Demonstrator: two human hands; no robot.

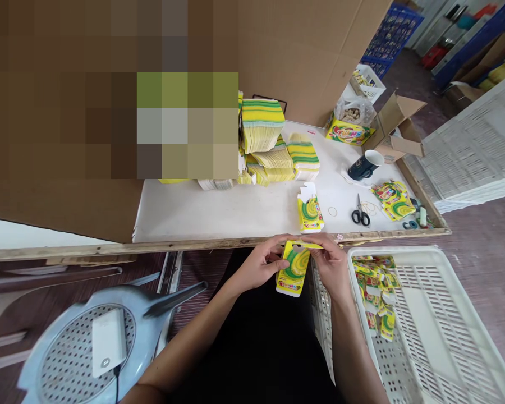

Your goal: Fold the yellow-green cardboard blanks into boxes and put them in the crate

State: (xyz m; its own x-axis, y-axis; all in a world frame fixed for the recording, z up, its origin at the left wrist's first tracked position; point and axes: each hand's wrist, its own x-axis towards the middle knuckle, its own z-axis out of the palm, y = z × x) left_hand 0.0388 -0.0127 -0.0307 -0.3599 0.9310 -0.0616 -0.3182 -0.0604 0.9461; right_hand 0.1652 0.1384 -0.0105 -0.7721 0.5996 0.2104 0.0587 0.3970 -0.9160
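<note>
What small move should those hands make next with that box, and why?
Perhaps tuck the top flap into the yellow box: the flap seems to jut sideways, the right hand touches it, and the left hand holds the box.

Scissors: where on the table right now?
In the head view, right of centre, the scissors lie on the white table, just left of the yellow-green packaging and nearer the person than the dark mug.
</note>
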